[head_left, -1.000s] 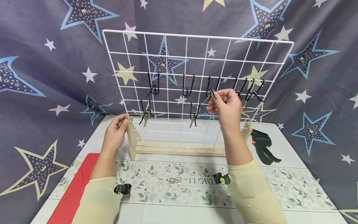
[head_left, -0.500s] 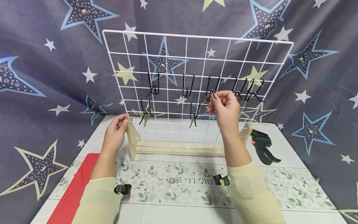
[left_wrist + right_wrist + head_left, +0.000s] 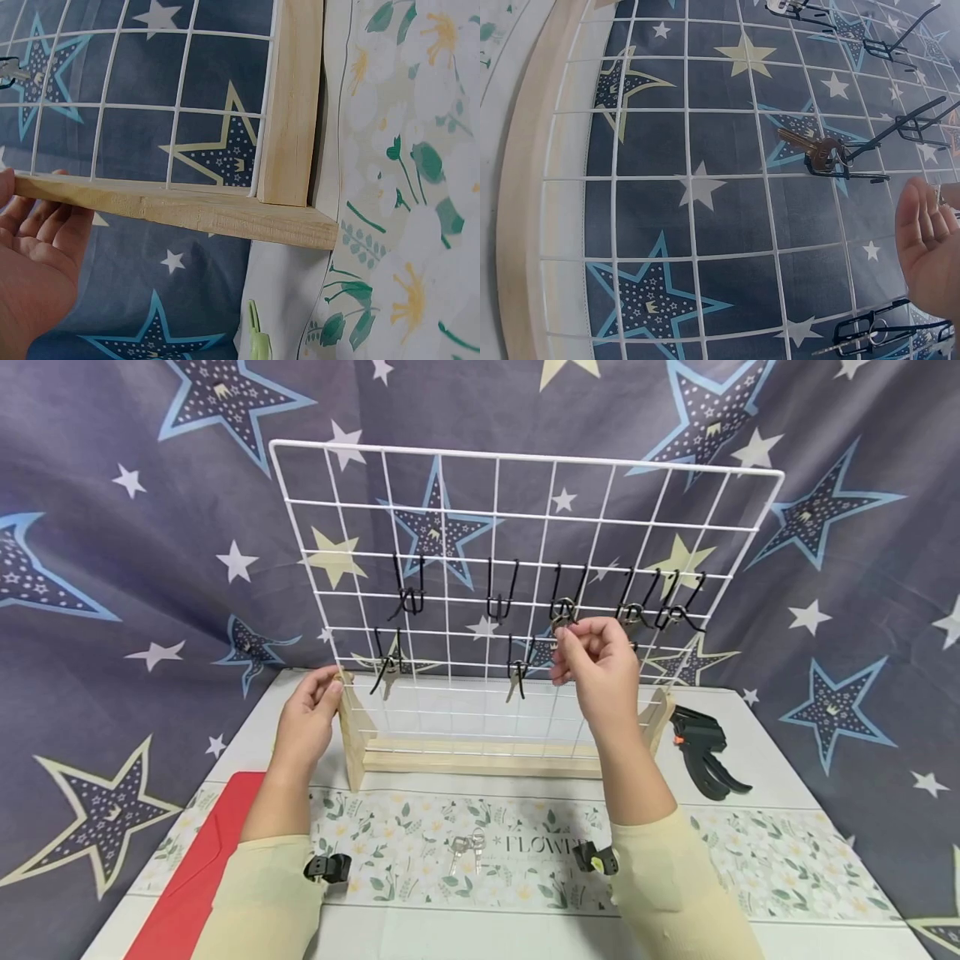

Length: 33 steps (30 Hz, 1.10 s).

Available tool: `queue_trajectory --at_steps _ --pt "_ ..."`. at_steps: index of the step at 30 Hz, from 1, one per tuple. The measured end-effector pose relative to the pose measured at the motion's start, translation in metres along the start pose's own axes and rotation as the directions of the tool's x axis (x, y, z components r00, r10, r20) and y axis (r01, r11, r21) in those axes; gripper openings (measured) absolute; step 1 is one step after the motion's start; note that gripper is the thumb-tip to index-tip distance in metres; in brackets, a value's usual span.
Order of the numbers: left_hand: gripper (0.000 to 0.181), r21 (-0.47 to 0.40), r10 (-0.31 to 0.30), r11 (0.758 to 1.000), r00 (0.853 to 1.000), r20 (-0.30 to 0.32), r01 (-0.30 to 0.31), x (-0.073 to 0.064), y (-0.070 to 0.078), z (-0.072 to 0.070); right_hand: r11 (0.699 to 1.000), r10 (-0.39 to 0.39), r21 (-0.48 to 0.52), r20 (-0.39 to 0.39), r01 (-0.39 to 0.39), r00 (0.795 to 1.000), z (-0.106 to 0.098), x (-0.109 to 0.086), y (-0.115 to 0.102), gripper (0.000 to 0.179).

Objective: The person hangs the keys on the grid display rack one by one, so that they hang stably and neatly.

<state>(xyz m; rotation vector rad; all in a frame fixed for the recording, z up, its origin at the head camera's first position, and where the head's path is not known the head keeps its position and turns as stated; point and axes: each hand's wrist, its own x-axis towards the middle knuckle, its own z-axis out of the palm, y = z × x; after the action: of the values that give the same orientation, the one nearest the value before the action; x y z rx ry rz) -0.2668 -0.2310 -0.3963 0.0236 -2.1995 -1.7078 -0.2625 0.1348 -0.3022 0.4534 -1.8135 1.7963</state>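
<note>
In the head view, my left hand [image 3: 306, 714] grips the wooden side post [image 3: 351, 731] of a white wire grid rack [image 3: 525, 518]. The left wrist view shows its fingers behind the wooden post [image 3: 172, 210] and the thumb at its edge. My right hand [image 3: 603, 672] is at a black hook on the grid, pinching keys [image 3: 559, 621] whose ring hangs on that hook [image 3: 564, 592]. A silvery bit shows at the fingertips of the right hand [image 3: 926, 251] in the right wrist view. Another key [image 3: 817, 150] hangs from a lower hook.
More black hooks, some with keys, hang along the grid. Two keys on a ring [image 3: 468, 850] lie on the floral strip [image 3: 405, 885] in front. A red envelope-like folder [image 3: 206, 860] lies at left. A black hand tool with an orange part [image 3: 708, 756] lies at right.
My right hand has slid slightly down from the hook's tip, leaving the hook and ring more visible. The left hand stays on the post.
</note>
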Motion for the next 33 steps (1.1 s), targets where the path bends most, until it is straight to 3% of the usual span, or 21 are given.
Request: queue_trajectory --at_steps 13,18,23,27,30,33 --pt "0.046 -0.001 -0.007 1.000 1.000 0.002 0.007 0.000 0.001 0.000 0.999 -0.021 -0.042 0.146 0.027 0.989 -0.007 -0.027 -0.001 0.019" --pt "0.046 0.000 -0.011 1.000 1.000 0.004 0.011 0.000 0.000 0.000 0.998 -0.047 -0.019 0.260 0.054 0.965 -0.011 -0.038 0.002 0.013" --pt "0.046 0.006 -0.020 1.000 1.000 0.007 0.020 -0.001 0.000 -0.001 0.996 -0.068 -0.032 0.396 0.088 0.916 -0.013 -0.047 0.008 0.006" --pt "0.046 -0.015 -0.031 0.999 0.999 0.009 0.031 0.000 -0.001 -0.001 0.992 0.010 -0.116 0.482 0.053 0.876 -0.013 -0.053 0.011 0.005" --pt "0.044 -0.021 -0.042 0.999 0.999 0.011 0.042 0.002 -0.001 -0.001 0.975 0.105 -0.221 0.567 0.028 0.817 -0.012 -0.060 0.014 0.007" --pt "0.043 -0.016 -0.049 0.999 0.999 0.014 0.049 0.003 0.000 -0.002 0.951 0.183 -0.309 0.649 0.036 0.739 -0.009 -0.066 0.018 0.008"
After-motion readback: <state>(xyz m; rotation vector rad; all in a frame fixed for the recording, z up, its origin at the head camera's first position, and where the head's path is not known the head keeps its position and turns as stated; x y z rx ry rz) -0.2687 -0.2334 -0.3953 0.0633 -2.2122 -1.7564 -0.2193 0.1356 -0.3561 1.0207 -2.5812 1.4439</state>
